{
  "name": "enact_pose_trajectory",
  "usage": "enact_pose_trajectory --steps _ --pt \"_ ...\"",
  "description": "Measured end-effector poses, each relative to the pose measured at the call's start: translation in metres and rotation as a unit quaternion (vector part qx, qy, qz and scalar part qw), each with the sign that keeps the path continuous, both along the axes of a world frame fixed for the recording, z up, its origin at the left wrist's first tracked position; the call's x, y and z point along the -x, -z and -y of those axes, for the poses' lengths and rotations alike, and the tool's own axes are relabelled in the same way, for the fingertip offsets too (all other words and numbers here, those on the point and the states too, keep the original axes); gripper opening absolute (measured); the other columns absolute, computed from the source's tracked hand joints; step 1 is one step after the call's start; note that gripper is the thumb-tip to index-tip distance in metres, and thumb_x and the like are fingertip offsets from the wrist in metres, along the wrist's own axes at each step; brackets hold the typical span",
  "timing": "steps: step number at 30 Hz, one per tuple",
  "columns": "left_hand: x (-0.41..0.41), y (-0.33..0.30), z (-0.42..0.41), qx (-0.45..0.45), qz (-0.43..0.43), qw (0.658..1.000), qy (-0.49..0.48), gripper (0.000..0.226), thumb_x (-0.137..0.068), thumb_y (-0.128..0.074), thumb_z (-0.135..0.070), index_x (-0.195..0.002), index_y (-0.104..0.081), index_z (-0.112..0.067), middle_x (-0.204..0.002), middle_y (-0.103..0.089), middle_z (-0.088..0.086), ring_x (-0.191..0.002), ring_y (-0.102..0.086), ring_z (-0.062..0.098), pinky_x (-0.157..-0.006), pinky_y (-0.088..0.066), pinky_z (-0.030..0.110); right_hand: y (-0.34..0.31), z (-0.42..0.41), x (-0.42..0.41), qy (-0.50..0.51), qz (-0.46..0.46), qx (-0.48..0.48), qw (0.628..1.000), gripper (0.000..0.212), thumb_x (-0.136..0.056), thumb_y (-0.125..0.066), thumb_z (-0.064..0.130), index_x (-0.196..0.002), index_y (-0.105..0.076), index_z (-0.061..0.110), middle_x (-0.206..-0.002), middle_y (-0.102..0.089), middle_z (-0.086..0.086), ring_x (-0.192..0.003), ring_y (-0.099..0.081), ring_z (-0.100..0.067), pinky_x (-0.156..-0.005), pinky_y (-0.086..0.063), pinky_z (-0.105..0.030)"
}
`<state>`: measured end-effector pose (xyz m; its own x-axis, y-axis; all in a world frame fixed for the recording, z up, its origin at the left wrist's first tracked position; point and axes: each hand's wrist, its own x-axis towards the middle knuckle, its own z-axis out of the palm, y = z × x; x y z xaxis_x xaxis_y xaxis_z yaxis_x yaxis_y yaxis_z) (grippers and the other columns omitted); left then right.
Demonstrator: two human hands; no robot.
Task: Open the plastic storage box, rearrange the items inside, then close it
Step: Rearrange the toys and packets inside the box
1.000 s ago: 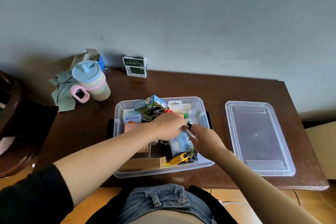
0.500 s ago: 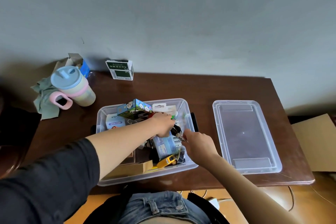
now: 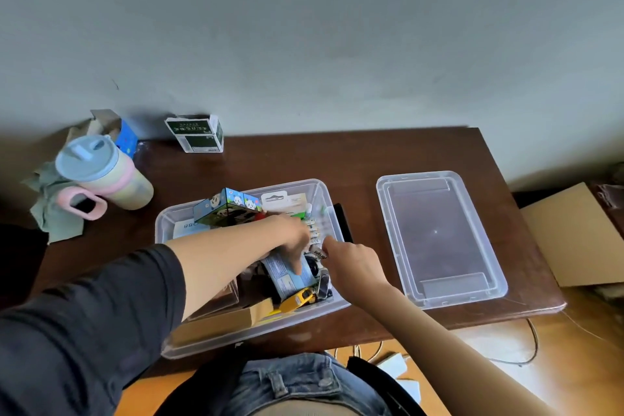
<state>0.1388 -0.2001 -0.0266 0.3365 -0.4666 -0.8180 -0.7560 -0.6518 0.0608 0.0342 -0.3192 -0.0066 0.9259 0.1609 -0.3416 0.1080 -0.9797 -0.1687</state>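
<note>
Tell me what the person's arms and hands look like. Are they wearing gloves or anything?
No gloves. Both hands, the left hand and the right hand, are bare, with no rings, watch or bracelets that I can see. The left arm has a black sleeve pushed up above the elbow. The right arm shows no sleeve at all in this view.

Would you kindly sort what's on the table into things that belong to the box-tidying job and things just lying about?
Job: storage box; its lid; panda carton; yellow toy; left hand; right hand.

Lying about: lidded cup; green cloth; green-and-white carton.
</note>
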Motion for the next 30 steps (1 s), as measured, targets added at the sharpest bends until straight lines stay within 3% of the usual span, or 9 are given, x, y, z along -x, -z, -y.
enact_pose_trajectory --steps 5,12,16,23,30 --pt "0.009 -0.009 -0.018 0.021 -0.029 0.999 0.028 0.05 -0.084 -0.062 -0.052 -0.121 -0.055 -0.019 -0.112 -0.063 0.003 -0.096 -0.061 0.023 -0.074 -0.045 0.033 0.0 -0.002 0.002 0.012 0.016 -0.006 1.0 0.011 -0.096 -0.048 0.024 -0.103 -0.048 0.016 -0.082 -0.066 -0.001 -0.065 -0.058 -0.025 -0.043 -0.02 -0.026" --pt "0.062 -0.013 -0.038 0.119 0.078 0.977 0.159 0.026 -0.095 -0.047 -0.029 -0.107 -0.057 -0.008 -0.097 -0.064 0.009 -0.098 -0.052 0.029 -0.096 -0.036 0.038 -0.002 -0.01 -0.005 -0.016 -0.013 0.081 0.996 0.022 -0.09 -0.052 0.008 -0.11 -0.047 0.015 -0.084 -0.067 0.0 -0.075 -0.065 -0.025 -0.042 -0.021 -0.025" --pt "0.072 -0.014 -0.048 0.174 0.105 0.969 0.144 0.02 -0.094 -0.045 -0.017 -0.104 -0.056 -0.004 -0.093 -0.065 0.011 -0.1 -0.049 0.029 -0.104 -0.028 0.037 -0.005 -0.026 -0.024 -0.085 -0.051 0.146 0.984 0.028 -0.082 -0.056 -0.004 -0.107 -0.056 0.01 -0.095 -0.068 -0.002 -0.087 -0.066 -0.024 -0.055 -0.037 -0.025" --pt "0.085 -0.011 -0.052 0.159 0.121 0.971 0.135 0.013 -0.087 -0.05 -0.007 -0.099 -0.057 -0.005 -0.095 -0.067 0.013 -0.106 -0.053 0.03 -0.108 -0.029 0.041 0.016 -0.047 -0.054 -0.247 -0.107 0.215 0.939 0.023 -0.083 -0.054 -0.007 -0.099 -0.065 0.006 -0.104 -0.065 -0.006 -0.098 -0.062 -0.022 -0.068 -0.043 -0.025" --pt "0.087 -0.007 -0.05 0.131 0.12 0.973 0.149 0.022 -0.09 -0.053 -0.01 -0.111 -0.057 -0.01 -0.109 -0.067 0.007 -0.12 -0.049 0.026 -0.108 -0.03 0.04 0.04 -0.051 -0.056 -0.283 -0.138 0.236 0.919 0.023 -0.089 -0.05 0.0 -0.105 -0.063 0.009 -0.107 -0.064 -0.005 -0.1 -0.062 -0.024 -0.068 -0.04 -0.026"
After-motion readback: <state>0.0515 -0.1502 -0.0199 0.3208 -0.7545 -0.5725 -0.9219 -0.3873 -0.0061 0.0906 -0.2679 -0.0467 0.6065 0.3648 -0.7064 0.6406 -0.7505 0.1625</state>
